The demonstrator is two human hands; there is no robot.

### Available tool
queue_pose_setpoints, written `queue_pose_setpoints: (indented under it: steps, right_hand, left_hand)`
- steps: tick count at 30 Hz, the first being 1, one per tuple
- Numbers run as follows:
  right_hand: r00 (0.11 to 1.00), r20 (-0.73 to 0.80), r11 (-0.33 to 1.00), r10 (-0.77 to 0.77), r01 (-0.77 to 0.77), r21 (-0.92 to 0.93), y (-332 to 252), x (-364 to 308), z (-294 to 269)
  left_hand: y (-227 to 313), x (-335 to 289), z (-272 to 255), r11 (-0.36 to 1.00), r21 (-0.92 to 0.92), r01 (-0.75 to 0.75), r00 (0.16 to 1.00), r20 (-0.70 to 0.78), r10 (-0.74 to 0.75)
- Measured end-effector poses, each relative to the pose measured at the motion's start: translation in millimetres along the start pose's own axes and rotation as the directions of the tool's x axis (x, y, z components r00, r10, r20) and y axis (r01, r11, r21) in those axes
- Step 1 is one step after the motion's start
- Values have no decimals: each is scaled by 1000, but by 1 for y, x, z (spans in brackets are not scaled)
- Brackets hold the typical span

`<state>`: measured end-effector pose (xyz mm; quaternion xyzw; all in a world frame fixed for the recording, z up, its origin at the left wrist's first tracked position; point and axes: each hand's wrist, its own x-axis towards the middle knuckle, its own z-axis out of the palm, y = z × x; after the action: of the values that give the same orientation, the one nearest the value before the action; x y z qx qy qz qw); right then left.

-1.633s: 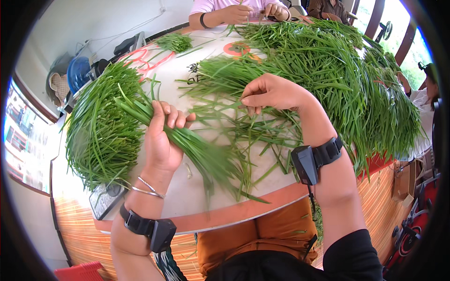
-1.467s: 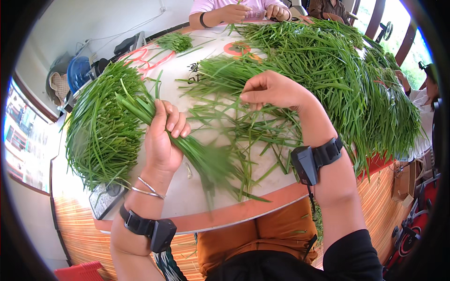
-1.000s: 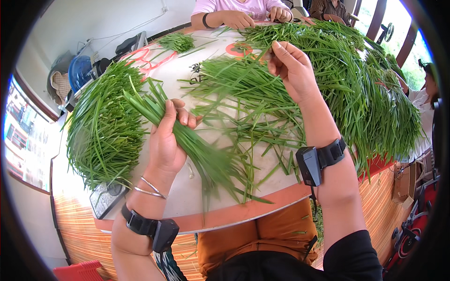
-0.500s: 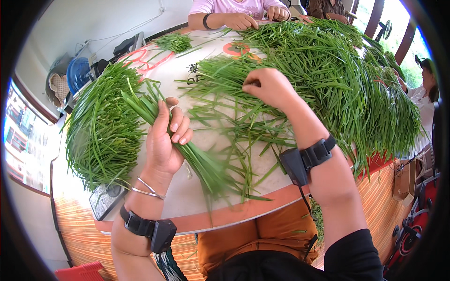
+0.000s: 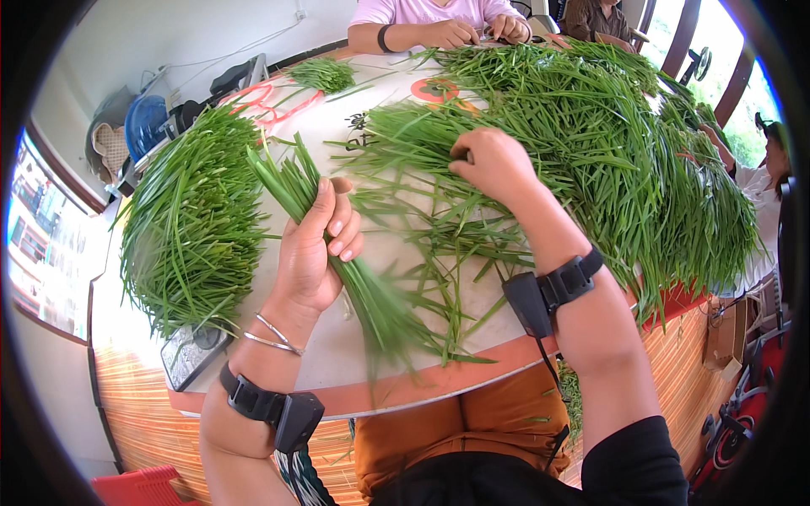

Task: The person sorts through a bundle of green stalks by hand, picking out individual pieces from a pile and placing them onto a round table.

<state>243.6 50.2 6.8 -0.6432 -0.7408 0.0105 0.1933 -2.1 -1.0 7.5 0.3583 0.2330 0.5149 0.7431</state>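
Observation:
A bunch of garlic chives (image 5: 359, 282) is gripped in my left hand (image 5: 319, 240), with its cut ends pointing up to the left and its leafy tips hanging blurred toward the table's front edge. My right hand (image 5: 496, 167) is closed in a pinch at the near side of the big loose heap of garlic chives (image 5: 582, 143). Whether any blades are between those fingertips is hidden. Scattered blades (image 5: 460, 244) lie on the white tabletop (image 5: 291, 363) between my two hands. A long, neatly stacked pile of garlic chives (image 5: 194, 219) stands to the left of my left hand.
A small bundle of chives (image 5: 325, 76) and pink-red ties (image 5: 274, 105) lie at the back left. A phone (image 5: 192, 358) rests at the left edge. Across the table a person in pink (image 5: 430, 25) handles chives; others sit at the far right. A blue fan (image 5: 148, 126) stands behind.
My left hand has shifted slightly right and down with the bunch still in it. My right hand has moved a little right and down, still pinched.

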Motion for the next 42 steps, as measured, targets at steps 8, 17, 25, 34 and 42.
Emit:
queue_pose_setpoints:
  steps: [8,17,25,34,42]
  right_hand:
    - [967,-252,968,-49,108,228,0,-1,-9]
    - [969,-211,648,-130,244,721,-24,-8,-7]
    - [901,80,620,-427,226,752,-44,-20,-13]
    - [984,84,577,-155,21,816,10,-2,-22]
    - [1000,-10,799,20,-10,601,10,0,-21]
  left_hand:
    - [-2,-1,5,999,52,17,1000,-8,-17]
    - [-1,-2,9,987,150,54,996,-80,-43]
    - [-3,-2,6,965,261,-25,992,-112,56]
    - [-6,4,-2,972,115,-207,927,-295,232]
    - [-4,5,-4,976,-29,-216,969,-128,210]
